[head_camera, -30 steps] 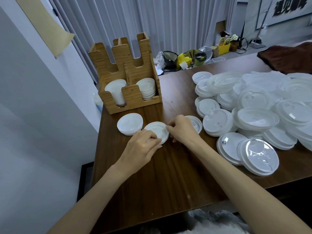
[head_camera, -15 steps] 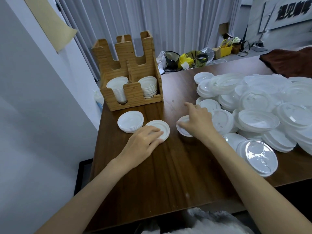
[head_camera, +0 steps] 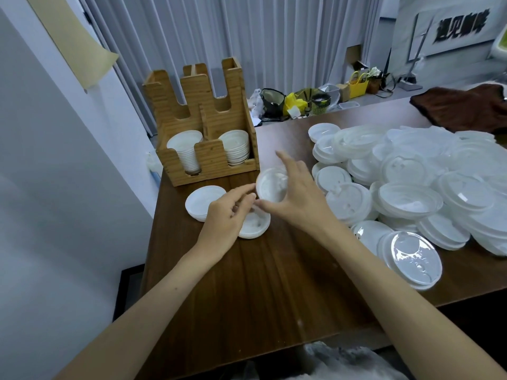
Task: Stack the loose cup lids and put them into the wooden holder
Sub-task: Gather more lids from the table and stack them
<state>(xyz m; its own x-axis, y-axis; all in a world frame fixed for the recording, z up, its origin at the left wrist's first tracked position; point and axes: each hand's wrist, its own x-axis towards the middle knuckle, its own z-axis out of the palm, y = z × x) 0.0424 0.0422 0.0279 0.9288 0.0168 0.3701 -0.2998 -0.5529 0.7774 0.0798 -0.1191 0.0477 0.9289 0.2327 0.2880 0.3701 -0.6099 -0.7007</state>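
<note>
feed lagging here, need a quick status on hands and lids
Right hand pinches one lid, tilted, above small stack. Left hand beside it, grip unclear. Wooden holder part filled. Nothing blocks the holder.

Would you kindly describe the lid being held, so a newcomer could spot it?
Find the wooden holder at the table's far left corner. Just in front of it, the right hand pinches one small white lid. It alone is tilted up off the table; its neighbours lie flat.
</note>
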